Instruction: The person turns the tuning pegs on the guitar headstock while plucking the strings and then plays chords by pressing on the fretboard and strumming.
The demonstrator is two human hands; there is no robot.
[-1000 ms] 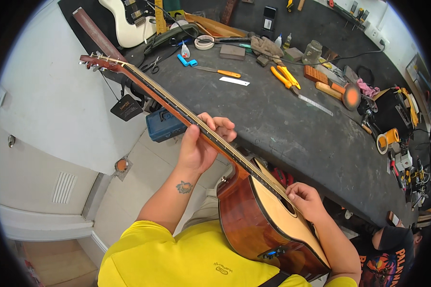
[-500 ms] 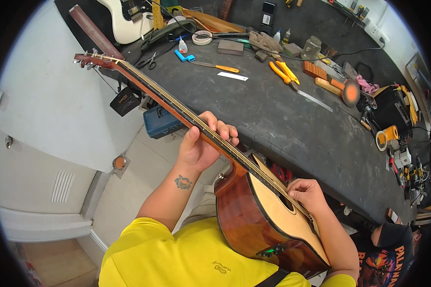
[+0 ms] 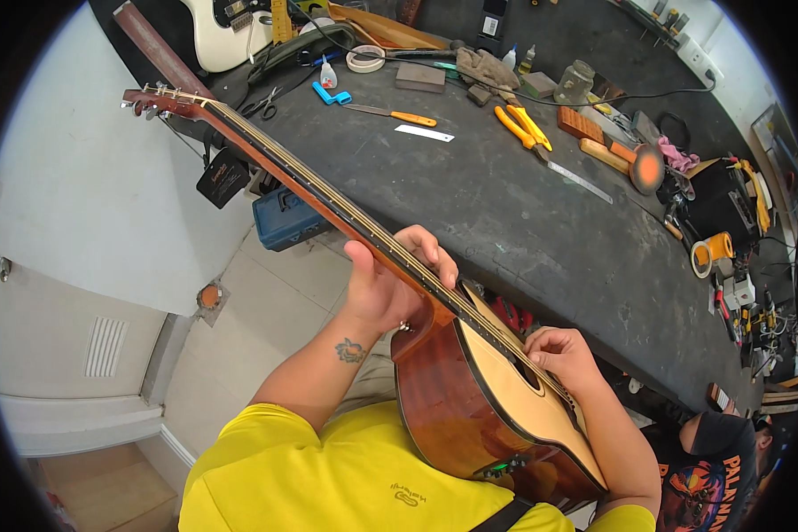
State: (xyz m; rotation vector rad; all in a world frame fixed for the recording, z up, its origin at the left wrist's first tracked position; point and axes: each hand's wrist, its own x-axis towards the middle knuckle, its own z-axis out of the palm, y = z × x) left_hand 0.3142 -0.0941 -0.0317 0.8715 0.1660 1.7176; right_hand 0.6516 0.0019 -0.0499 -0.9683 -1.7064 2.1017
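An acoustic guitar with a pale top and reddish-brown sides lies against my body, its neck slanting up to the far left. My left hand wraps the neck close to the body, thumb behind it and fingers curled over the fretboard. Over the strings beside the soundhole, my right hand is closed with thumb and index finger together. Whether a pick is between those fingers cannot be seen. A small panel with a green light shows on the guitar's side.
A dark workbench stretches beyond the guitar, holding yellow-handled pliers, a knife, a blue string winder and a white electric guitar. A blue toolbox sits below the neck. Another person is at the lower right.
My left hand has slid down the neck toward the guitar's body. My right hand stays at the strings near the soundhole. The view has shifted slightly.
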